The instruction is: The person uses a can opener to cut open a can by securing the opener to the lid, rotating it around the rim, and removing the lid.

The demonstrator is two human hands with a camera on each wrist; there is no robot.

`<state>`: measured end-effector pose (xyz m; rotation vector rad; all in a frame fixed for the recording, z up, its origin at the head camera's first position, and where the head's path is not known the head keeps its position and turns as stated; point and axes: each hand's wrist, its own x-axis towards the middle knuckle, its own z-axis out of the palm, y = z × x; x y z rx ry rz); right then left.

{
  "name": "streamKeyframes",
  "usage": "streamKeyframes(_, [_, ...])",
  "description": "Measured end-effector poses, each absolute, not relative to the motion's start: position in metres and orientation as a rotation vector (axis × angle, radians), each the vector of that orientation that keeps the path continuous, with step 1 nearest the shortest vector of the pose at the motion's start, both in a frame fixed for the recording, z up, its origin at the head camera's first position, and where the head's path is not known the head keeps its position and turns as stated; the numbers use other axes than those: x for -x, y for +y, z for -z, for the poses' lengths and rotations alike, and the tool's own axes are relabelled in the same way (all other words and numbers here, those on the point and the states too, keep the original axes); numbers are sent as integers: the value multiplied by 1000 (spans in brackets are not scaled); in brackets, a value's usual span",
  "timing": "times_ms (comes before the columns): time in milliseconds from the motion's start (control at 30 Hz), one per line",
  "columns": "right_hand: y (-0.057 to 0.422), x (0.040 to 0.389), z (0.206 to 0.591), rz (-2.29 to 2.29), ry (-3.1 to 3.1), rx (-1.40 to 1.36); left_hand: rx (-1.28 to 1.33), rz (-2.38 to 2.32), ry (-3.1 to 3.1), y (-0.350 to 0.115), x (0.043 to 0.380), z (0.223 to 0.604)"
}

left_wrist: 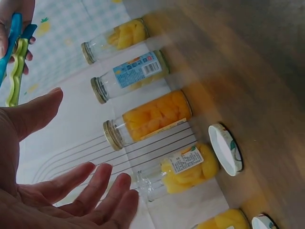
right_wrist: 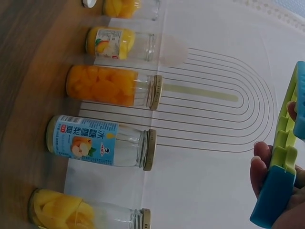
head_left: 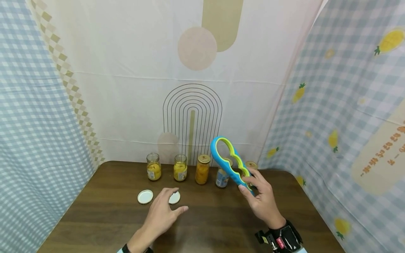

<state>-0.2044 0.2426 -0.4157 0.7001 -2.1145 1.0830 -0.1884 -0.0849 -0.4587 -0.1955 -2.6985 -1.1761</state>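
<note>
My right hand [head_left: 262,201] grips a blue and green jar opener [head_left: 232,161] by its handle end, raised above the table's right side. In the right wrist view its ridged green inner edge shows beside the curled fingers. My left hand [head_left: 162,212] hovers over the table with fingers spread and nothing in them, in front of a lid [head_left: 174,198]. Behind the hands stands a row of glass jars. The jar of orange fruit [head_left: 202,169], the blue-labelled jar [right_wrist: 86,140] and the rightmost jar [right_wrist: 64,210] wear gold lids. Two jars of yellow fruit [head_left: 154,166] [head_left: 180,168] are lidless.
A second lid [head_left: 145,196] lies white side up on the left of the dark wooden table [head_left: 95,211]. A printed cloth [head_left: 126,105] hangs close behind the jars. Checked cloths [head_left: 332,147] enclose both sides.
</note>
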Motion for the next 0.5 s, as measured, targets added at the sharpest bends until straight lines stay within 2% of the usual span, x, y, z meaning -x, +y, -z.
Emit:
streamKeyframes(233, [241, 203, 413, -1079, -2091, -714, 234, 1305, -2742, -68, 221, 462])
streamKeyframes(500, [243, 201, 413, -1066, -2102, -701, 203, 1464, -2780, -33, 274, 474])
